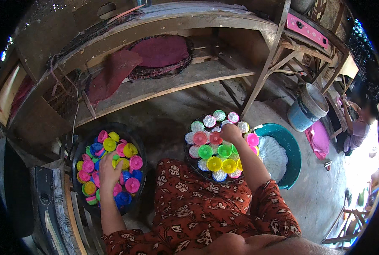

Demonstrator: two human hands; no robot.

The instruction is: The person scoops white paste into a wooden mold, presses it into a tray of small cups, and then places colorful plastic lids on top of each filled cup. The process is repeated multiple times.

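Note:
My left hand [109, 173] reaches over a black basin [143, 170] heaped with small fluted plastic cups in pink, yellow, blue and green. Its fingers are parted above a yellow cup [124, 163], and nothing shows held in them. My right hand [232, 133] is over a round dark tray at my front right. Its fingers are drawn together beside a red cup [215, 137]; what they hold, if anything, is hidden. On this tray, white-filled cups [219, 175] lie under or beside rows of red, green [205, 151] and yellow cups [214, 164].
Right of the tray stands a teal basin [297, 159] holding white material. Beyond it are a blue-grey bucket [307, 108] and a pink cloth [319, 138]. A wooden shelf [206, 80] with maroon mats spans the front. Another person [359, 127] sits at the far right.

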